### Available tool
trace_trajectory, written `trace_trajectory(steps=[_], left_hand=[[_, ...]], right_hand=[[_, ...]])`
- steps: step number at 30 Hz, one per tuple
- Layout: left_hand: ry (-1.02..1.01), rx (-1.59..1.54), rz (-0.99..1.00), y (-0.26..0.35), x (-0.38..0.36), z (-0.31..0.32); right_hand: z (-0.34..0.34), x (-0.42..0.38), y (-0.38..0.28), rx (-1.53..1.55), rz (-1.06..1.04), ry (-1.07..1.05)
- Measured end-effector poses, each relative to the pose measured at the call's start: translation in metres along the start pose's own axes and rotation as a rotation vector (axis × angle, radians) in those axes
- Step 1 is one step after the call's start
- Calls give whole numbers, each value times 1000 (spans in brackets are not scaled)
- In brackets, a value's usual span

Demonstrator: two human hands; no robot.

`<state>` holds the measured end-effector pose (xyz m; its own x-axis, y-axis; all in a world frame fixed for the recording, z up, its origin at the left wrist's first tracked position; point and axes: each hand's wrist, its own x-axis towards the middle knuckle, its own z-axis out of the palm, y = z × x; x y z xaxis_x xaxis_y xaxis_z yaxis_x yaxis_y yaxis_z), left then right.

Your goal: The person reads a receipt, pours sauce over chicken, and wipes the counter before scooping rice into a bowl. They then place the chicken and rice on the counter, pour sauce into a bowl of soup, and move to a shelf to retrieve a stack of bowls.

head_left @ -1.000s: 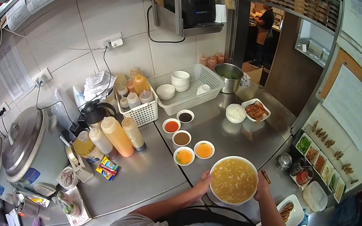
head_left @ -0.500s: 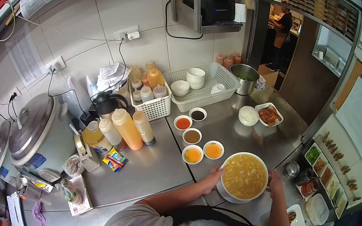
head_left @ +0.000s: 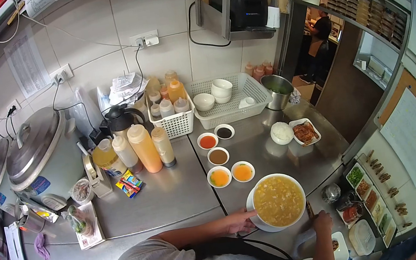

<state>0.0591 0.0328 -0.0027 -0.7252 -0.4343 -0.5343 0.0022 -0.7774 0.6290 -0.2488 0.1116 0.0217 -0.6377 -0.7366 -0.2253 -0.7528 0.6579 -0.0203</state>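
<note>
A large white bowl of yellow soup (head_left: 279,201) with pale bits stands on a white plate (head_left: 255,219), whose edge shows at the bowl's left. My left hand (head_left: 240,222) grips the left edge of this plate, thumb on top, other fingers partly hidden. To the right, apart from the bowl, my right hand (head_left: 321,222) is closed; a narrow dark piece (head_left: 309,209) shows at its fingers, too small to name. Beyond the bowl are small sauce cups, two with orange sauce (head_left: 219,177), one brown (head_left: 218,156), one red (head_left: 207,141) and one black (head_left: 224,131).
A rice bowl (head_left: 281,132) and a dish of reddish food (head_left: 305,132) stand at the right back. Squeeze bottles (head_left: 144,148), baskets (head_left: 235,117) and a large cooker (head_left: 41,156) line the wall. Topping trays (head_left: 369,197) and a lidded tub (head_left: 362,238) sit at right.
My right hand has come away from the bowl's right side, moving down toward me. My left hand stays at the left edge. The view has shifted slightly.
</note>
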Motion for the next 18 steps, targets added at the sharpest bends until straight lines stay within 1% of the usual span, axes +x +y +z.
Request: trace_trajectory(steps=[3, 5, 6, 9, 12, 15, 18], left_hand=[[-15, -16, 7, 1, 1, -2], [-49, -15, 41, 2, -2, 1], [-33, -14, 41, 4, -6, 5], [14, -4, 55, 10, -10, 12], [48, 8, 78, -1, 6, 6], [70, 2, 87, 0, 9, 9], [64, -6, 95, 6, 9, 13]], right_hand=[[16, 16, 17, -5, -28, -32], [24, 23, 30, 76, -7, -33], [27, 27, 33, 117, 2, -32], [8, 9, 18, 261, -60, 142], [6, 2, -6, 217, -100, 391], [8, 2, -17, 159, -150, 333], [24, 18, -11, 90, -171, 275]])
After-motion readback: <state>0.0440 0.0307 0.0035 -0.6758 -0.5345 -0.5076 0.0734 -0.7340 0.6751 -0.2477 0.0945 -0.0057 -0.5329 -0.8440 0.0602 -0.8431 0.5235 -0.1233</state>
